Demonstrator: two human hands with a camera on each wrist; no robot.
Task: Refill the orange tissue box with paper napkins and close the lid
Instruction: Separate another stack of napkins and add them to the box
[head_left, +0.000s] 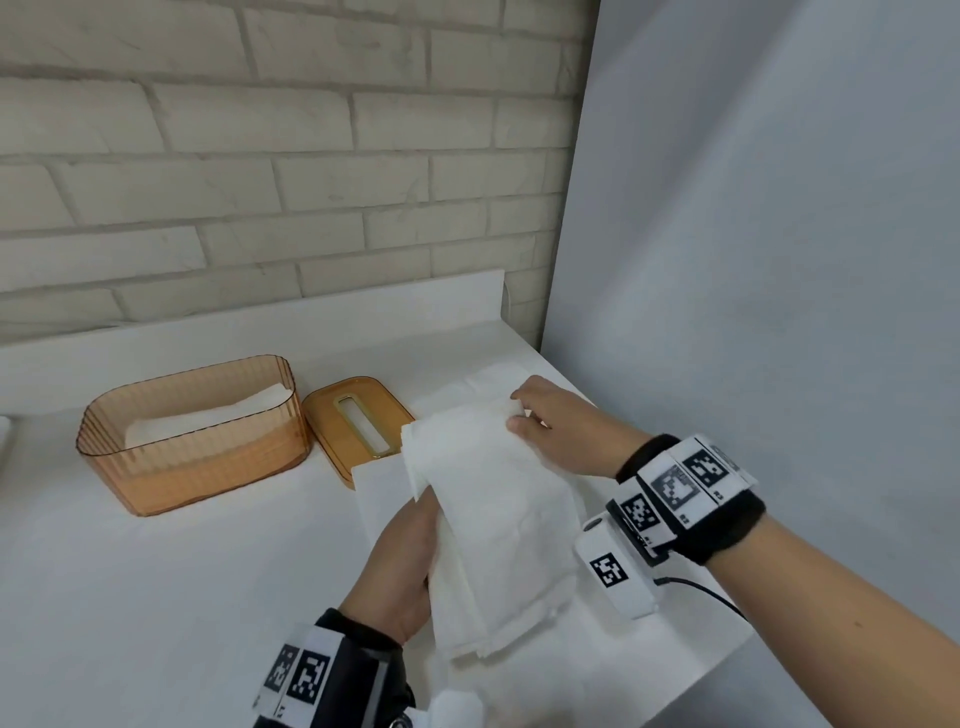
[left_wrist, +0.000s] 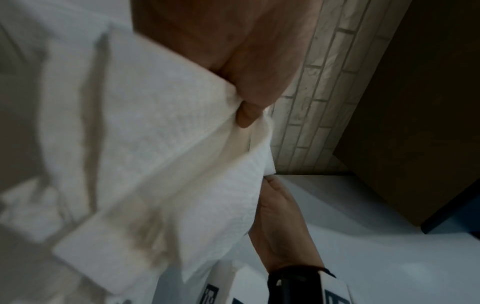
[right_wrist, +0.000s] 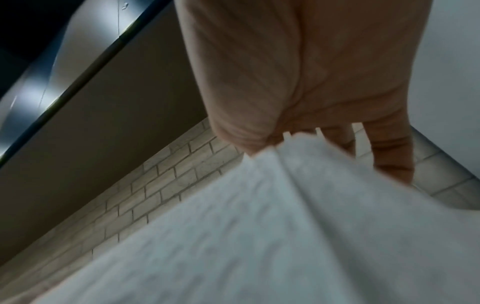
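The orange see-through tissue box (head_left: 197, 441) stands open on the white counter at the left, with some white napkins (head_left: 208, 415) inside. Its orange lid (head_left: 358, 423) with a slot lies flat just right of it. Both hands hold a stack of white paper napkins (head_left: 493, 519) above the counter, right of the lid. My left hand (head_left: 400, 566) grips the stack's near left edge. My right hand (head_left: 550, 421) pinches its far end. In the left wrist view the napkin stack (left_wrist: 155, 144) fills the frame under the left hand (left_wrist: 249, 107). The right wrist view shows the right hand (right_wrist: 311, 102) pinching the stack (right_wrist: 259, 226).
More white napkins (head_left: 379, 499) lie on the counter under the held stack. A brick wall (head_left: 260, 156) runs behind the counter and a plain white panel (head_left: 753, 260) closes off the right side. The counter's front right edge (head_left: 727, 660) is close to my right wrist.
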